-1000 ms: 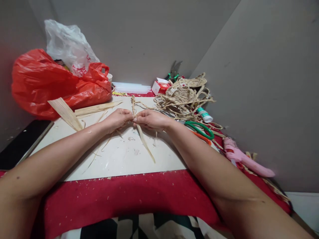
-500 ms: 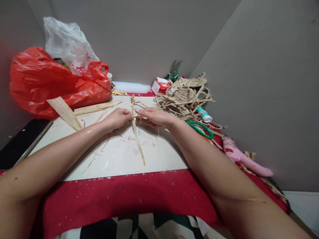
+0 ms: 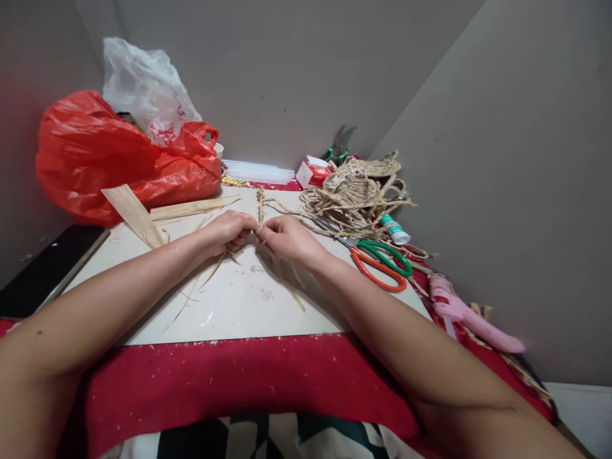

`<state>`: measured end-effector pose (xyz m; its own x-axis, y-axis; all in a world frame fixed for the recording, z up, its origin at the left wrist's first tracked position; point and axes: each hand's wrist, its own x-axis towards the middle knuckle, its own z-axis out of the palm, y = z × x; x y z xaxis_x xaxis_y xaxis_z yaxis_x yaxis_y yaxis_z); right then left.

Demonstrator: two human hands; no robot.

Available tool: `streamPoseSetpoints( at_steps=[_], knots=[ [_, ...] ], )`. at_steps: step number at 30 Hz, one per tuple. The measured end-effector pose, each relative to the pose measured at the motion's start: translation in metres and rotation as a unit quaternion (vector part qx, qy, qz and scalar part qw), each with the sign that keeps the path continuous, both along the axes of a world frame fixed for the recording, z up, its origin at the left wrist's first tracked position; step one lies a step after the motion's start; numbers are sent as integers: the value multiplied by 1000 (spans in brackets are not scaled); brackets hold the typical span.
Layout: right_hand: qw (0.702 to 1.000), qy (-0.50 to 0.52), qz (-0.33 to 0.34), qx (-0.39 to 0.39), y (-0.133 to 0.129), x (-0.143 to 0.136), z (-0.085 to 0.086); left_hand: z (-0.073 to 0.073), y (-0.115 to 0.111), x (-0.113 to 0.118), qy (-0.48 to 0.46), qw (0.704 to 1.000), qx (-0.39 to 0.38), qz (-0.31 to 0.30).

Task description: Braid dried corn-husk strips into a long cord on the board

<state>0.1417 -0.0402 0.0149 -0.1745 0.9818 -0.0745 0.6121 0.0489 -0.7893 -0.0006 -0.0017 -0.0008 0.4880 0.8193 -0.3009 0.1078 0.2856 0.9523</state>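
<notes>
My left hand [image 3: 233, 231] is closed, thumb and forefinger pinching the lower end of a twisted straw cord [image 3: 261, 204] over the white board [image 3: 229, 319]. Right beside it, my right hand [image 3: 287, 237] pinches the same spot, its fingers pressed together. Pale strip ends [image 3: 297, 298] hang out below my right hand toward the board's front. The cord stands out beyond my fingertips, and a thin cord runs from its upper part to the coiled rope [image 3: 354, 191] at the right. My fingers hide the exact joint.
Orange-and-green scissors [image 3: 382, 258], a pink glue gun [image 3: 473, 313] and a green-white tube [image 3: 396, 229] lie at the right. Red [image 3: 129, 159] and clear [image 3: 148, 89] plastic bags stand back left, near flat dry strips [image 3: 131, 213]. A phone [image 3: 52, 268] lies far left.
My right hand has gone from spread fingers to a pinch close against my left. The pale strip has swung right under it. The view has shifted slightly, and the scissors' orange handle shows.
</notes>
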Motion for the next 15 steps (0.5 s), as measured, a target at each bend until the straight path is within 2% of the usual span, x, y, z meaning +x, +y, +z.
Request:
streamPoseSetpoints(
  at_steps=[4, 8, 12, 15],
  knots=[
    [986, -137, -2, 99, -5, -3, -7, 0, -2, 2, 3, 1000, -4, 27],
    [940, -301, -3, 161, -12, -6, -6, -1, -6, 5, -5, 999, -7, 42],
    [918, -361, 16, 161, -17, -8, -3, -2, -9, 6, -32, 999, -19, 33],
    [911, -373, 35, 172, -17, -8, -8, -3, -11, 8, -47, 998, -20, 32]
  ],
)
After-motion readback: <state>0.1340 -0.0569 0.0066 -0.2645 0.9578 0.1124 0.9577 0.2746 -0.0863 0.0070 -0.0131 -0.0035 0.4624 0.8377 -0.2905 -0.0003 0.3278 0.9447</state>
